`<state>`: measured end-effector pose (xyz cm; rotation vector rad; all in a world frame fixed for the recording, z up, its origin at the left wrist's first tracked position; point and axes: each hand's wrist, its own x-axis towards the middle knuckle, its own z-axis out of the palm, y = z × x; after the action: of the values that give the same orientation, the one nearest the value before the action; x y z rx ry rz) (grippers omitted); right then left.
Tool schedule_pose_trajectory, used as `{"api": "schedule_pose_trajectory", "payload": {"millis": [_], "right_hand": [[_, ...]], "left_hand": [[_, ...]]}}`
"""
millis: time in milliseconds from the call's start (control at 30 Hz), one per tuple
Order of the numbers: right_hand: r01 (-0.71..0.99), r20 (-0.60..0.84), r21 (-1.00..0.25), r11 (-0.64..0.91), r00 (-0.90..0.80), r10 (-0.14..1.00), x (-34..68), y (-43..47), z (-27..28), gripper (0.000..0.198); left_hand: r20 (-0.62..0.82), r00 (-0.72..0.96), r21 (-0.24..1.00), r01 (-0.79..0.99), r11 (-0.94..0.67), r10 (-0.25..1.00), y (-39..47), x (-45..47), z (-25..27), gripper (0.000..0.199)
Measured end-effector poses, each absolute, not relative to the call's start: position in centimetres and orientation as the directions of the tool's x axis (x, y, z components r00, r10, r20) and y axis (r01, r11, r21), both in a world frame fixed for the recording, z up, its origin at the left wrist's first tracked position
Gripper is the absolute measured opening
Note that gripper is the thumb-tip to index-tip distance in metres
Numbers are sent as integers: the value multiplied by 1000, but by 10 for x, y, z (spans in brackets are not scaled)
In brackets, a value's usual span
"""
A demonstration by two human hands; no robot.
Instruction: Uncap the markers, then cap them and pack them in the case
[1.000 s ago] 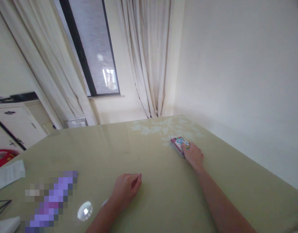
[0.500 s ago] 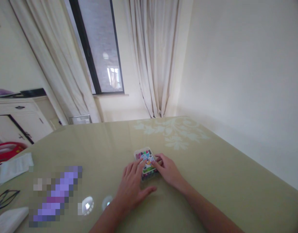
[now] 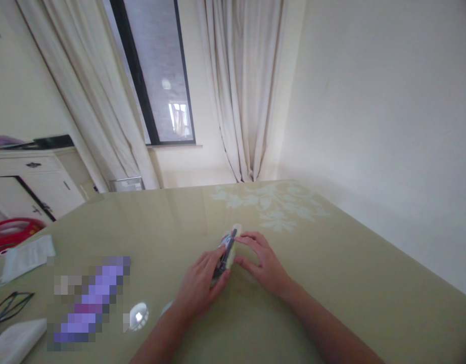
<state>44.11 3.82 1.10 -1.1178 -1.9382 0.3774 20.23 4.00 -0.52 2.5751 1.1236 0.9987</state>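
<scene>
A small clear plastic case of colored pens (image 3: 231, 245) stands tilted up on its edge on the table, its narrow side turned toward me. My left hand (image 3: 200, 282) grips it from the left, fingers over the printed face and thumb at the near end. On the other side is my right hand (image 3: 264, 267), its fingers spread and curved. Those fingertips are at the case's right side; whether they touch it, I cannot tell. Much of the printed face is hidden by the tilt and my left fingers.
The glossy table (image 3: 331, 283) meets a white wall on the right. At left lie a face mask (image 3: 30, 257), glasses (image 3: 11, 307), a white object (image 3: 18, 339) and a blurred-out purple item (image 3: 96, 298). Beyond are a red rounded object (image 3: 18, 230), a cabinet (image 3: 47, 182) and curtains (image 3: 248, 91).
The case has been tipped from lying flat, printed face up, onto its edge. My left hand has closed around it, while the right hand's fingers have come off the top and spread.
</scene>
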Motion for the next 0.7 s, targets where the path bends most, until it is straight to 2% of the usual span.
{"api": "schedule_pose_trajectory", "payload": {"millis": [100,200,333,467,600,700], "right_hand": [[635,590,-483,603,-272,760,444,34,16,42],[629,595,-398,668,-377,710,446,33,18,36],[567,589,-309,764,-517,622,448,33,18,41],[577,620,-272,770,-506,599,450,35,18,38],[580,643,-255,774,-496,583,449,37,17,37],[587,646,-291,755,-461,608,445,38,15,34]], "left_hand": [[493,512,488,507,-710,704,37,201,-2,44],[479,571,493,454,-743,667,34,204,-1,42],[482,586,487,439,-755,652,28,207,3,38],[462,606,483,440,-757,647,28,207,3,39],[481,598,418,486,-767,641,32,208,-4,50],[510,600,362,501,-786,617,33,211,-10,45]]}}
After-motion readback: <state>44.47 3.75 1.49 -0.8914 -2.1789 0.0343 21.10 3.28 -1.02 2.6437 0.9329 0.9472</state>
